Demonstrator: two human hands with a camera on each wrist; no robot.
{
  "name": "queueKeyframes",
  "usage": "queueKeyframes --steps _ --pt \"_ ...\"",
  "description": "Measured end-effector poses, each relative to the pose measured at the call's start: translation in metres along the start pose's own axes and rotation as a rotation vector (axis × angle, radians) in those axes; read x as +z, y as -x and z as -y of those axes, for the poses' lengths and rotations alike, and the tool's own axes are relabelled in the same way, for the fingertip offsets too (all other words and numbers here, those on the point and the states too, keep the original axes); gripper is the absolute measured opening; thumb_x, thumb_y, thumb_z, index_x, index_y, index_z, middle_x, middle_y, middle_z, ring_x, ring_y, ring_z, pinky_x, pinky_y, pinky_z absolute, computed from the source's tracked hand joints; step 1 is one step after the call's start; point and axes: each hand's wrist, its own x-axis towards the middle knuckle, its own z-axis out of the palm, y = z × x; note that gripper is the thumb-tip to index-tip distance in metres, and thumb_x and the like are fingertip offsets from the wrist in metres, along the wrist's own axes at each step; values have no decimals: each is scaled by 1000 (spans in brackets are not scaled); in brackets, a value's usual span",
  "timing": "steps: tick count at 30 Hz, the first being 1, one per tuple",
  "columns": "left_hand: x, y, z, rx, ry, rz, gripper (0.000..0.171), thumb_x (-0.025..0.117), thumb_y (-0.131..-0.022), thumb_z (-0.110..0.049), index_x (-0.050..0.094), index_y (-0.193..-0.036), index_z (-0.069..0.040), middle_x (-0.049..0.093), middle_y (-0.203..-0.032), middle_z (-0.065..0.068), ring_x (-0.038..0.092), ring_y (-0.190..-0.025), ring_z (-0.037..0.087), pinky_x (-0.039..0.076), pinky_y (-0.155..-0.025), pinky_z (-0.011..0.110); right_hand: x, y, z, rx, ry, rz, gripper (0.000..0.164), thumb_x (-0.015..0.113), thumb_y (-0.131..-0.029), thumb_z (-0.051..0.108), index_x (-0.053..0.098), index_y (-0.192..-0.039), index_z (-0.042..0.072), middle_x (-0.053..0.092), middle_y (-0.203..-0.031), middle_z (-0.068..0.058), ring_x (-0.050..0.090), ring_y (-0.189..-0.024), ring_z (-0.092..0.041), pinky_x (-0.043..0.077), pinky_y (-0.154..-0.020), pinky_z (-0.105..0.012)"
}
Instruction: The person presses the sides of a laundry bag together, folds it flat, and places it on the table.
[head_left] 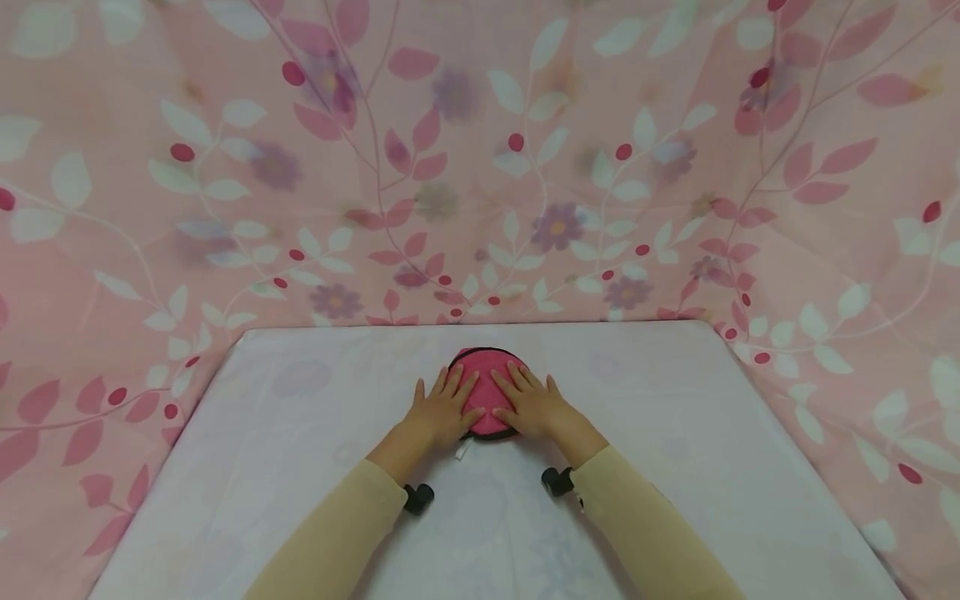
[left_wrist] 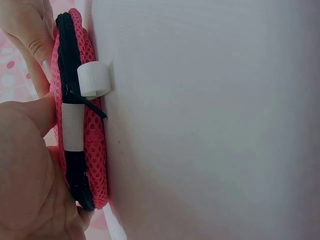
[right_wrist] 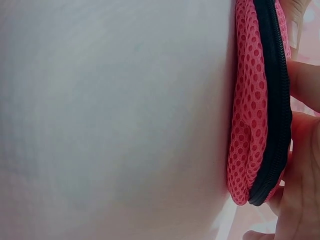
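A round, flat pink mesh pouch (head_left: 487, 392) with a black zipper round its edge lies on the white-covered table. My left hand (head_left: 441, 412) rests on its left side with straight, spread fingers, and my right hand (head_left: 542, 407) lies the same way on its right side. The left wrist view shows the zipper (left_wrist: 69, 50), its dark pull, a beige band (left_wrist: 73, 127) over the zipper, and a white loop tag (left_wrist: 94, 79). In the right wrist view the zipper (right_wrist: 277, 115) runs along the edge and looks shut. The pouch's underside is hidden.
The table (head_left: 315, 433) has a pale cloth with faint flowers. Behind it and at both sides hangs a pink curtain (head_left: 480, 167) with leaves and flowers. A small black camera sits at the left wrist (head_left: 418, 498) and another at the right wrist (head_left: 557, 481).
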Motion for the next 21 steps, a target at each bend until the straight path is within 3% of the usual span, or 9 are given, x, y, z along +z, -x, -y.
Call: queueKeyframes --steps 8,15,21 --pt "-5 4 -3 2 4 -19 71 33 -104 -59 14 -162 -23 6 -168 10 3 -153 37 8 -115 69 -3 2 1 -22 -35 -18 71 47 -102 52 20 -161 23 10 -167 -12 7 -153 -33 10 -115 -68" --pt "-5 3 -3 25 22 -17 73 35 -103 -59 14 -162 -22 7 -168 9 4 -153 36 8 -114 69 3 0 -3 9 -13 1 73 43 -102 56 15 -162 25 6 -168 -9 3 -154 -31 7 -117 -66" --pt "-8 6 0 12 16 -11 73 35 -103 -60 14 -162 -23 6 -168 9 3 -153 36 8 -115 69 3 -1 0 -26 -27 -25 71 45 -103 52 19 -161 21 9 -167 -13 6 -153 -34 8 -116 -67"
